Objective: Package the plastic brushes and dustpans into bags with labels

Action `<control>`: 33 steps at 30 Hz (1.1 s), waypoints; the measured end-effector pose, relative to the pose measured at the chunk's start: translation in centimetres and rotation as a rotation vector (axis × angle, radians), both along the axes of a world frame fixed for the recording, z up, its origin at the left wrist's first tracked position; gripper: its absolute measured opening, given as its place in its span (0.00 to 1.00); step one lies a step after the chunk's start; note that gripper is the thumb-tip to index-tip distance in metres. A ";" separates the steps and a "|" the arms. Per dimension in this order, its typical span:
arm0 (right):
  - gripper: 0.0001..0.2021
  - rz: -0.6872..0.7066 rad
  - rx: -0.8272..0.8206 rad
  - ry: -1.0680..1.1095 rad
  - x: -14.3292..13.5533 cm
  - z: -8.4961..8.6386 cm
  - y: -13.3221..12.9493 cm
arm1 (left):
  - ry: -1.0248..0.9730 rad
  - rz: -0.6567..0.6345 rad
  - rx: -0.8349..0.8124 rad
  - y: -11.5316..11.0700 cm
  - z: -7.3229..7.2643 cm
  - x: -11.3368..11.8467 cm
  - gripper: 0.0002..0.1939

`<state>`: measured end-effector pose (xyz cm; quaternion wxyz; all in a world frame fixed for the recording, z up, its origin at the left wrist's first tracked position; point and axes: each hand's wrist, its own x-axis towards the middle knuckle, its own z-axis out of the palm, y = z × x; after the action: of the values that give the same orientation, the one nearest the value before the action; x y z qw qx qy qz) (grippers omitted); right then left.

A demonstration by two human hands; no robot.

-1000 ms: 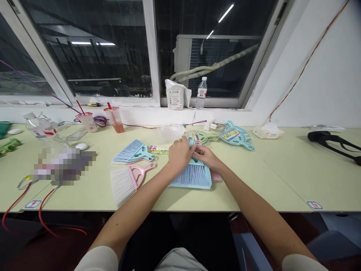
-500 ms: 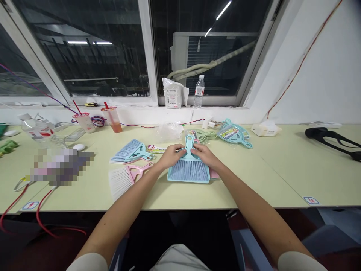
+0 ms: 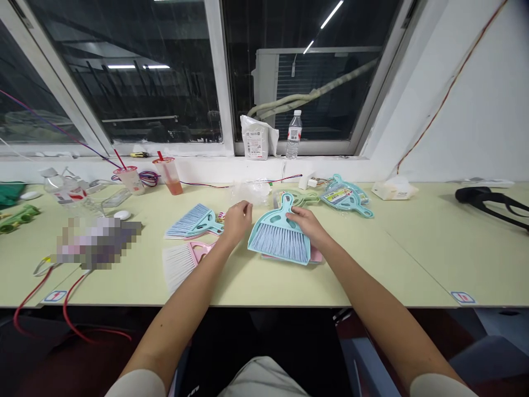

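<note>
My right hand (image 3: 306, 223) grips the handle side of a light blue dustpan (image 3: 306, 258) with a matching hand brush (image 3: 278, 238) nested in it, bristles toward me. The set is tilted, its left side lifted. Under it a pink dustpan (image 3: 316, 255) shows partly. Left of the set, my left hand (image 3: 238, 220) has its fingers curled together over a printed card (image 3: 221, 217), mostly hidden. Whether the fingers hold it cannot be seen. Farther left lie a blue brush (image 3: 192, 220) and a pink brush with white bristles (image 3: 182, 264), partly behind my left forearm.
Behind the set lie clear plastic wrap (image 3: 250, 192), a green dustpan set (image 3: 301, 197) and a wrapped blue set (image 3: 346, 196). Drink cups (image 3: 169, 176) stand back left, a tissue pack (image 3: 394, 188) back right. A black strap-like headset (image 3: 491, 204) is far right.
My left hand has let go of the blue dustpan and brush and moved left to the card. The set, in my right hand, has turned and tilted, showing more of the pink dustpan beneath.
</note>
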<state>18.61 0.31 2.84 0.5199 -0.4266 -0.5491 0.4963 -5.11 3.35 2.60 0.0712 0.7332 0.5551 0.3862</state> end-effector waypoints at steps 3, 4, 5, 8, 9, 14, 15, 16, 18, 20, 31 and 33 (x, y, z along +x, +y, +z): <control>0.15 -0.055 -0.073 0.065 0.6 0.0 0.3 | 0.366 0.182 -0.068 1.1 -0.9 -1.2 0.14; 0.15 -0.075 -0.086 0.076 0.7 0.0 0.5 | 0.451 0.191 -0.113 1.2 -1.3 -1.3 0.13; 0.15 -0.095 -0.098 0.084 0.9 -0.1 0.7 | 0.511 0.186 -0.154 1.3 -1.6 -1.4 0.12; 0.14 -0.136 -0.141 0.104 1.1 -0.5 1.1 | 0.588 0.179 -0.228 1.1 -2.0 -1.0 0.13; 0.13 -0.145 -0.156 0.108 1.2 -0.6 1.2 | 0.596 0.181 -0.239 1.0 -2.0 -0.9 0.13; 0.10 -0.161 -0.211 0.137 1.1 -0.7 1.3 | 0.606 0.173 -0.248 0.8 -1.8 -0.6 0.14; 0.10 -0.164 -0.214 0.136 1.1 -0.6 1.3 | 0.602 0.170 -0.250 0.8 -1.7 -0.6 0.13; 0.10 -0.166 -0.216 0.132 1.1 -0.5 1.2 | 0.597 0.169 -0.252 0.8 -1.7 -0.6 0.13; 0.10 -0.174 -0.216 0.123 1.0 -0.3 1.1 | 0.587 0.173 -0.258 0.8 -1.6 -0.5 0.12; 0.10 -0.182 -0.221 0.131 1.0 -0.2 1.0 | 0.576 0.177 -0.262 0.8 -1.6 -0.4 0.12; 0.10 -0.172 -0.226 0.199 0.9 -0.2 1.0 | 0.358 0.279 -0.280 1.2 -2.0 -0.1 0.11; 0.10 -0.150 -0.225 0.193 1.0 -0.4 1.2 | 0.313 0.298 -0.236 1.2 -1.9 -0.1 0.11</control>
<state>19.56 1.46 2.40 0.5547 -0.4722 -0.4043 0.5530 -5.19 4.56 0.65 0.0116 0.6810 0.7025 0.2066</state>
